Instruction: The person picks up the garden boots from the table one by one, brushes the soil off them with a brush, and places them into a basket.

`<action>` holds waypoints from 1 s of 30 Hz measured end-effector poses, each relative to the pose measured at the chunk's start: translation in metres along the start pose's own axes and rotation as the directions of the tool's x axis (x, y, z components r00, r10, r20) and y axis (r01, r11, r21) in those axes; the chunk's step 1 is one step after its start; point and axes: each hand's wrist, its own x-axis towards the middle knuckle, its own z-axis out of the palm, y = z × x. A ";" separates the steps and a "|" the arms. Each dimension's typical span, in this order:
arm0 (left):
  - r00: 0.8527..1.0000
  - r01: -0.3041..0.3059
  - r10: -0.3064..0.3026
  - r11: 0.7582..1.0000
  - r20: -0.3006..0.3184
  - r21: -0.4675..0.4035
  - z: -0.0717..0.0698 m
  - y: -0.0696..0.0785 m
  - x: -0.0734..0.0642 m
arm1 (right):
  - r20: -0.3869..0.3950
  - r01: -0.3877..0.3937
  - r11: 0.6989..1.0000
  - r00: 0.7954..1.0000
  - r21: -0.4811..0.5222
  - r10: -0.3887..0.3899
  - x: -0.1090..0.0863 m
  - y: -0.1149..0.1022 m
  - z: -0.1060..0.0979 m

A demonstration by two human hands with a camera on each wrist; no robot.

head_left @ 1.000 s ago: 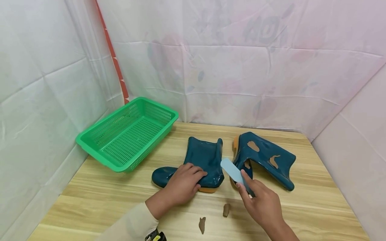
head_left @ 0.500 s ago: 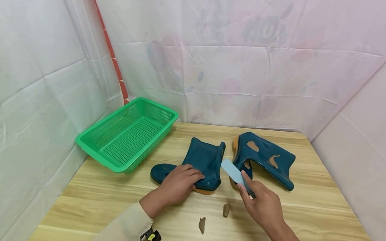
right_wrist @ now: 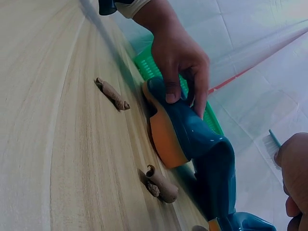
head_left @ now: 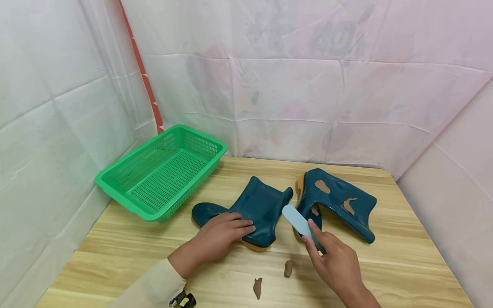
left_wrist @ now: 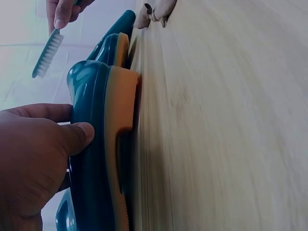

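Right of the green basket [head_left: 188, 188], the nearer boot [head_left: 262, 205] was pinched by the left hand [head_left: 221, 235], and farther right the brush [head_left: 296, 220] was gripped by the right hand [head_left: 339, 263], so a firmly steadied boot and light, even strokes were judged best.

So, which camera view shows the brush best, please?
The left wrist view: the brush appears side-on, bristles visible. The head view shows its back; the right wrist view, only part beside the right hand.
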 end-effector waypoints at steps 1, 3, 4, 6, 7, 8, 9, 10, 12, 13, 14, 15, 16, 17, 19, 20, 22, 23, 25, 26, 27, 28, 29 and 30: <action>1.000 -0.006 0.006 1.000 0.006 0.006 -0.001 -0.001 -0.001 | 0.002 -0.002 1.000 1.000 0.000 0.002 0.000 0.000 0.000; 1.000 -0.018 0.018 1.000 0.018 0.017 -0.002 -0.003 -0.003 | 0.003 -0.005 1.000 1.000 0.002 0.005 -0.001 0.000 0.000; 1.000 -0.022 0.021 1.000 0.022 0.019 -0.002 -0.004 -0.004 | 0.005 -0.007 1.000 1.000 0.002 0.007 -0.002 0.001 0.000; 0.999 -0.032 0.032 0.999 0.028 0.012 -0.003 -0.006 -0.006 | 0.005 -0.009 1.000 1.000 0.003 0.009 -0.002 0.001 0.000; 0.999 -0.038 0.038 0.999 0.028 0.006 -0.003 -0.007 -0.007 | 0.007 -0.011 1.000 1.000 0.003 0.011 -0.002 0.001 0.000; 0.999 -0.043 0.043 0.999 0.029 -0.003 -0.004 -0.009 -0.008 | 0.008 -0.013 1.000 1.000 0.002 0.013 -0.003 0.001 0.000; 0.998 -0.050 0.050 0.999 0.027 -0.010 -0.004 -0.010 -0.009 | 0.009 -0.014 1.000 1.000 0.002 0.014 -0.003 0.001 0.000; 0.998 -0.054 0.054 0.998 0.025 -0.019 -0.005 -0.011 -0.010 | 0.009 -0.015 1.000 1.000 0.002 0.015 -0.003 0.001 0.000; 0.998 -0.062 0.062 0.997 0.016 -0.039 -0.007 -0.014 -0.011 | 0.007 -0.012 1.000 1.000 0.004 0.012 -0.003 0.002 0.000; 0.998 -0.064 0.065 0.997 0.012 -0.047 -0.008 -0.016 -0.012 | 0.006 -0.011 1.000 1.000 0.005 0.011 -0.003 0.002 0.000; 0.998 -0.064 0.065 0.996 0.008 -0.055 -0.009 -0.017 -0.013 | 0.005 -0.011 1.000 1.000 0.005 0.011 -0.003 0.002 0.000; 0.998 -0.064 0.064 0.996 0.005 -0.062 -0.009 -0.019 -0.013 | 0.005 -0.011 1.000 1.000 0.006 0.011 -0.003 0.002 0.000; 0.998 -0.063 0.063 0.996 0.003 -0.069 -0.010 -0.020 -0.014 | 0.007 -0.012 1.000 1.000 0.006 0.012 -0.003 0.002 0.000; 0.998 -0.062 0.062 0.995 0.002 -0.075 -0.011 -0.021 -0.014 | 0.009 -0.014 1.000 1.000 0.005 0.014 -0.003 0.002 0.000; 0.998 -0.059 0.060 0.995 0.005 -0.079 -0.012 -0.022 -0.015 | 0.015 -0.019 1.000 1.000 0.003 0.019 -0.003 0.002 -0.001; 0.998 -0.059 0.059 0.995 0.007 -0.080 -0.012 -0.023 -0.015 | 0.018 -0.021 1.000 1.000 0.003 0.021 -0.003 0.002 -0.001; 0.998 -0.056 0.057 0.995 0.012 -0.077 -0.012 -0.023 -0.015 | 0.020 -0.022 1.000 1.000 0.004 0.022 -0.003 0.002 -0.001; 0.998 -0.053 0.054 0.996 0.015 -0.075 -0.013 -0.023 -0.015 | 0.020 -0.021 1.000 1.000 0.004 0.021 -0.003 0.002 -0.001; 0.999 -0.047 0.049 0.996 0.023 -0.071 -0.015 -0.023 -0.015 | 0.019 -0.019 1.000 1.000 0.006 0.019 -0.004 0.002 -0.001; 0.999 -0.043 0.045 0.997 0.028 -0.068 -0.015 -0.022 -0.014 | 0.019 -0.020 1.000 1.000 0.007 0.019 -0.004 0.002 -0.001; 0.999 -0.036 0.038 0.997 0.034 -0.071 -0.016 -0.021 -0.013 | 0.018 -0.020 1.000 1.000 0.006 0.020 -0.004 0.002 -0.002; 0.999 -0.025 0.028 0.997 0.041 -0.071 -0.018 -0.019 -0.011 | 0.018 -0.020 1.000 1.000 0.006 0.020 -0.004 0.002 -0.002; 0.999 -0.010 0.014 0.997 0.049 -0.076 -0.019 -0.017 -0.009 | 0.017 -0.021 1.000 1.000 0.006 0.021 -0.005 0.002 -0.002; 0.998 0.010 -0.006 0.996 0.057 -0.084 -0.020 -0.014 -0.007 | 0.017 -0.022 1.000 1.000 0.006 0.022 -0.005 0.002 -0.002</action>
